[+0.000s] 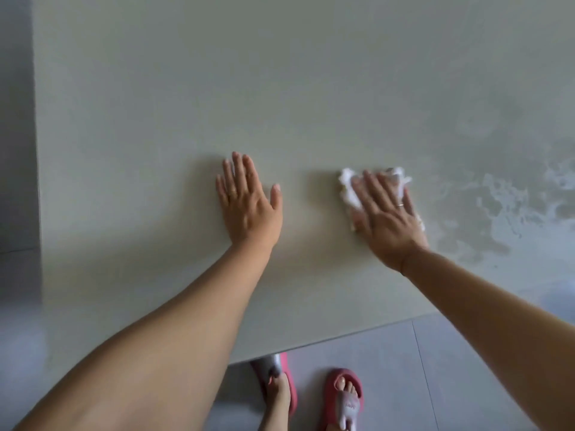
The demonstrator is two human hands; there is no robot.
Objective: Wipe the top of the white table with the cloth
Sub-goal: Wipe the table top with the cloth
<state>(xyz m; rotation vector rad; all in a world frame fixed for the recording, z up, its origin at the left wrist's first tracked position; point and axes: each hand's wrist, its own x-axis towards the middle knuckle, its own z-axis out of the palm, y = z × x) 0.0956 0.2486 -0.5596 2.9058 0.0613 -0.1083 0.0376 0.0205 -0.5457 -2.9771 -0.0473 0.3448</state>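
Both flat, palm-down.
Right hand (389, 219) presses, fingers straight and spread; left hand (249, 209) rests flat, near it on its thumb side.

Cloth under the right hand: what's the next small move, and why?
Probably slide the cloth to the right, with the right hand pressing flat on it. Blotchy streaks mark the white table just right of the cloth, while the surface around the left hand, which rests flat on the table, looks even.
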